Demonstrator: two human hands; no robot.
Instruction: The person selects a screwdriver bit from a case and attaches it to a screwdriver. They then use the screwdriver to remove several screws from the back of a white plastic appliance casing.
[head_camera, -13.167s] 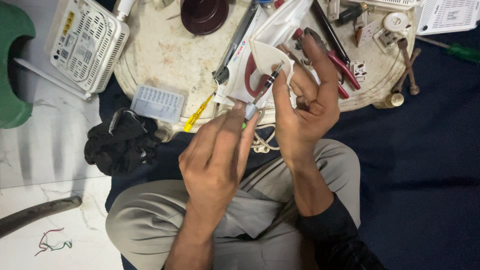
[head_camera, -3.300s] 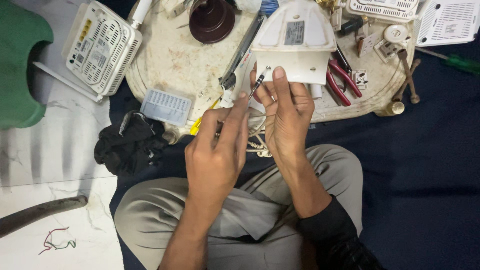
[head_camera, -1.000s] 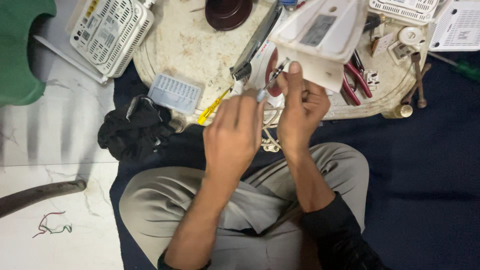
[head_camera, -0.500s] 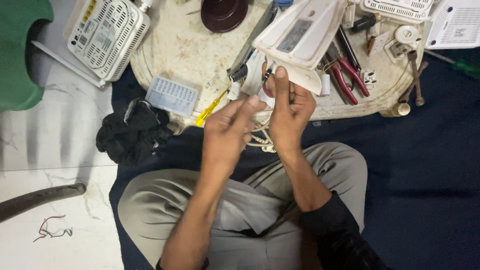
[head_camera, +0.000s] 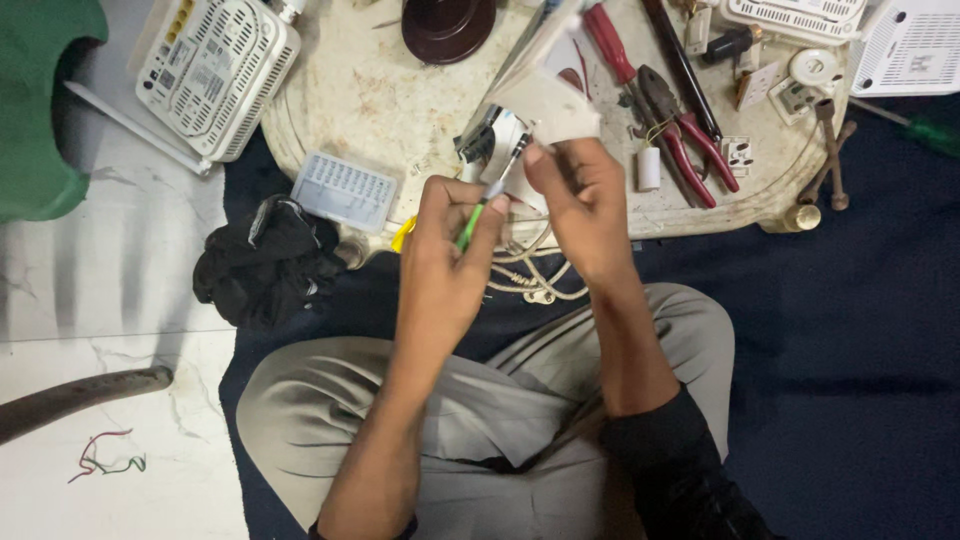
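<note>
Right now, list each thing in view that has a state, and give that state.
Left hand: gripping a green-handled screwdriver, tip at the white device.
Right hand: holding the white device, tilted above the tray.
Red pliers: lying flat on the tray, handles apart.
Router: flat, half off the tray's edge.
Black cloth: crumpled on the floor.
Cord: loosely coiled.

Both forearms are raised up from the lap and angled in toward each other, the left hand (head_camera: 445, 250) pinched shut with thumb against fingertips, the right hand (head_camera: 580, 195) curled closed just beside it, knuckles turned up.
</note>
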